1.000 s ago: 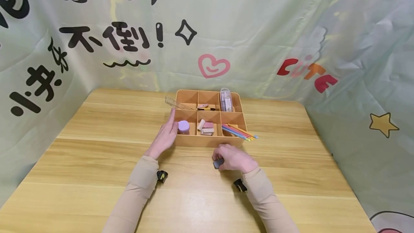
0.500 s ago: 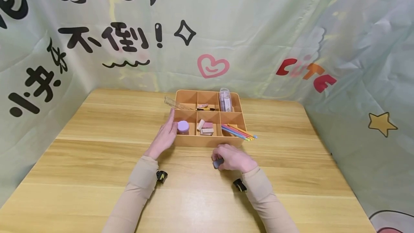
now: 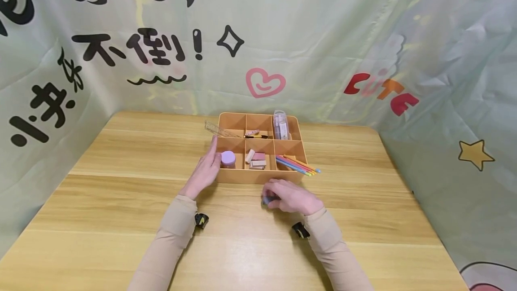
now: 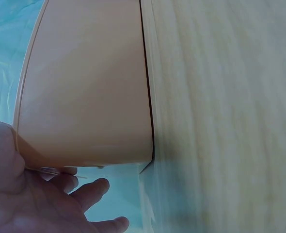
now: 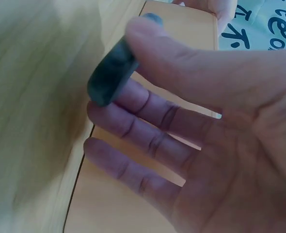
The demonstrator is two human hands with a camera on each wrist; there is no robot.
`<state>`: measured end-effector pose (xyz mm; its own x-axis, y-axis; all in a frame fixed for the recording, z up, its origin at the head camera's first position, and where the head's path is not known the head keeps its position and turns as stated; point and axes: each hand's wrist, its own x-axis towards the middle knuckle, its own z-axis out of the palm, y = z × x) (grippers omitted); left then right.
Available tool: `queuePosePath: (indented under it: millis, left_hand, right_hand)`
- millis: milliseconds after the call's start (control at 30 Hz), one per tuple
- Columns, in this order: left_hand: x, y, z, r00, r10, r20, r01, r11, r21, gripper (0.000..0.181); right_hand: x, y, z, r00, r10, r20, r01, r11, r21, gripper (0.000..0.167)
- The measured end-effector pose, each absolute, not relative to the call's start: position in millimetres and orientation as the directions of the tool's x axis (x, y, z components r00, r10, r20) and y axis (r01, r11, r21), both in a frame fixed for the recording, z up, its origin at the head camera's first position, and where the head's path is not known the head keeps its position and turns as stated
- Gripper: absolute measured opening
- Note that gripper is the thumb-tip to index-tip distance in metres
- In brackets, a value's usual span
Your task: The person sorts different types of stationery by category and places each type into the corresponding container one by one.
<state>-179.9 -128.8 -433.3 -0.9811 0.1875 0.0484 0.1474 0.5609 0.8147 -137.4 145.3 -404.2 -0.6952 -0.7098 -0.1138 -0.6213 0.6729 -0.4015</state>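
A tan divided organizer box (image 3: pixel 242 176) stands toward the back of the table. My left hand (image 3: pixel 205 167) rests against its left side, thumb at the rim and the other fingers loosely extended in the left wrist view. My right hand (image 3: pixel 288 196), just in front of the box, pinches a small dark blue-grey block (image 5: pixel 111 73) between thumb and fingers; its exact kind is unclear. A purple-lidded jar (image 3: pixel 228 158), erasers (image 3: pixel 257 164) and colored pencils (image 3: pixel 295 165) lie in the front compartments. The pencils stick out over the right front corner.
In the back compartments are a clear ruler (image 3: pixel 218 129) jutting left, a black-and-yellow pen-like item (image 3: pixel 256 136) and a transparent case (image 3: pixel 281 125). The wooden table (image 3: pixel 238 246) ends at a printed fabric backdrop (image 3: pixel 319 57) behind and at both sides.
My right hand has shifted slightly left and turned the dark block, which is now more hidden under the fingers. The left hand and box look unmoved.
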Motion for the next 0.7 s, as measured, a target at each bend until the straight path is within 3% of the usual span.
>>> queuePosePath:
  millis: [433, 700]
  left_hand:
    - [-181.4, -129.1, -434.0, -0.981, 0.186, 0.061, 0.156, 0.554, 0.818, 0.063]
    - [-180.4, -129.0, -434.2, -0.981, 0.187, 0.059, 0.155, 0.554, 0.818, 0.063]
  right_hand:
    - [-132.5, 139.2, -376.2, -0.686, -0.727, 0.029, -0.662, 0.608, -0.439, 0.007]
    - [-135.7, 131.2, -347.1, -0.675, -0.716, 0.176, -0.73, 0.614, -0.301, 0.015]
